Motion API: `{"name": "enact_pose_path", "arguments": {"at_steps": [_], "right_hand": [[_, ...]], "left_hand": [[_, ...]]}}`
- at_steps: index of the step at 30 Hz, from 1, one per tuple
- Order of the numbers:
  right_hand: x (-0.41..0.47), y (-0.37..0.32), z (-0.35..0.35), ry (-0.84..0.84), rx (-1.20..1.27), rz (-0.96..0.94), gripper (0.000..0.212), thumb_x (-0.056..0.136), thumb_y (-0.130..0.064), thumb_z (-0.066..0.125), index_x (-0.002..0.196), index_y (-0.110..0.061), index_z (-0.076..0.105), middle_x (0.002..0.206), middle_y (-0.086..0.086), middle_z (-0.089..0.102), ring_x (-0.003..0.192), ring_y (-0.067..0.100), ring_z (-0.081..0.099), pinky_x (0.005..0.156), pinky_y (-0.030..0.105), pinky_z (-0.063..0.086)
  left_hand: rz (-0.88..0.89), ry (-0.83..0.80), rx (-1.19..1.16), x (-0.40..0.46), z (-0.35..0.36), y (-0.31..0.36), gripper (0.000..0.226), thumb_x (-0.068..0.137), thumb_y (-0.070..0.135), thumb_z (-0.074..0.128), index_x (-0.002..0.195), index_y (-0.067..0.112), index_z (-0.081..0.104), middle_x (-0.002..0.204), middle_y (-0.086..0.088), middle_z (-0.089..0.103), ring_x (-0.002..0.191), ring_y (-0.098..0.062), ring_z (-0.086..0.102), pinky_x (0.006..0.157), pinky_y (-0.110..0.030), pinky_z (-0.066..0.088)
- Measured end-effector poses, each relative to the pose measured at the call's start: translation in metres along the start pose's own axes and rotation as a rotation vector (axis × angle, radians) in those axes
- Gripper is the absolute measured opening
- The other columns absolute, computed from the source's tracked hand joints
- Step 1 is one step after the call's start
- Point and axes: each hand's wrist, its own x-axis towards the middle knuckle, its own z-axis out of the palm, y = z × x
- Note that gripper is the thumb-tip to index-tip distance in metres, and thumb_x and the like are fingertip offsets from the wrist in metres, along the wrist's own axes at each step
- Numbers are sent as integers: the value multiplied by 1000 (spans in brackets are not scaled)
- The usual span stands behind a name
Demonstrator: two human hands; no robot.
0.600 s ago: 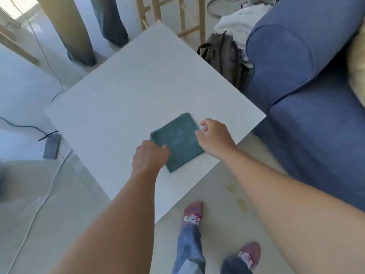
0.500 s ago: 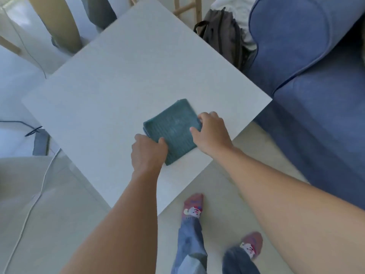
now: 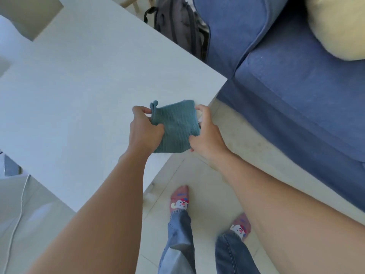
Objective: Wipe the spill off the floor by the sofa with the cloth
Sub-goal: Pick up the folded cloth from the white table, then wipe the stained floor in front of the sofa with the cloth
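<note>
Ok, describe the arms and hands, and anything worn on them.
Both arms are bare to the frame edge: no sleeves show. The left hand and right hand wear no gloves, and no rings, watch or bracelets are visible. The fingers are uncovered too.

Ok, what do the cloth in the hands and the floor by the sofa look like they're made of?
Cloth: teal fabric, matte, ribbed lines across it, probably terry or microfibre; it sags softly between the left hand and right hand. Floor: pale hard tiles, straight joint lines, faint sheen; likely ceramic.
</note>
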Motion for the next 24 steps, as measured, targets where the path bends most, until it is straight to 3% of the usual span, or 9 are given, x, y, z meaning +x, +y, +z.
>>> {"name": "enact_pose_path", "arguments": {"at_steps": [2,5,7,10,13,17,19,21,24], "right_hand": [[-6,22,-27,-90,31,47,92,82,9,52,145,-55,36,125,2,56,68,18,71,46,27,55],[-18,64,-68,-73,108,152,68,82,7,48,115,-50,66,108,-6,65,46,9,59,39,23,45],[-30,94,-96,20,183,204,56,82,5,49,99,-45,69,102,-7,69,68,15,65,51,25,52],[-52,146,-137,111,264,268,53,83,8,48,102,-36,71,114,0,71,97,19,65,70,22,49],[-71,207,-176,169,454,345,35,90,-1,60,95,-33,74,106,-4,72,96,20,66,68,25,50],[-93,290,-211,210,519,427,32,94,-29,72,125,-35,69,103,0,72,71,15,62,51,28,44],[-99,335,-218,232,631,458,32,94,-16,71,122,-31,71,113,6,75,91,24,72,77,39,60],[-104,380,-219,283,715,477,34,94,-5,67,118,-28,73,124,8,73,112,28,70,101,43,56],[-99,457,-212,442,676,444,35,96,0,62,114,-27,73,127,7,69,110,25,67,92,34,56]], "left_hand": [[104,-84,2,-11,23,13,55,84,3,53,122,38,34,98,-2,63,85,-26,65,57,-44,58],[270,-251,80,-31,70,32,73,83,-1,49,130,54,44,105,-4,65,90,-26,66,69,-44,61],[323,-340,154,-43,108,41,60,87,-3,50,127,41,61,118,4,62,105,-20,62,84,-39,58],[369,-434,266,-65,173,52,42,91,-3,55,122,21,70,128,-3,57,111,-20,57,96,-39,52],[383,-578,245,-87,240,61,39,93,-2,58,121,21,70,130,-2,57,109,-16,57,87,-26,51],[394,-805,209,-111,328,56,40,95,0,59,112,33,71,126,2,60,107,-9,61,78,-11,52],[385,-855,184,-116,370,43,36,92,5,67,110,36,71,123,5,61,106,-6,62,77,-12,54],[393,-882,229,-116,412,23,38,85,11,77,115,33,70,120,9,59,107,-7,62,80,-16,55],[495,-886,402,-103,479,-17,55,78,11,83,129,23,64,117,10,51,106,-7,57,85,-14,50]]}}
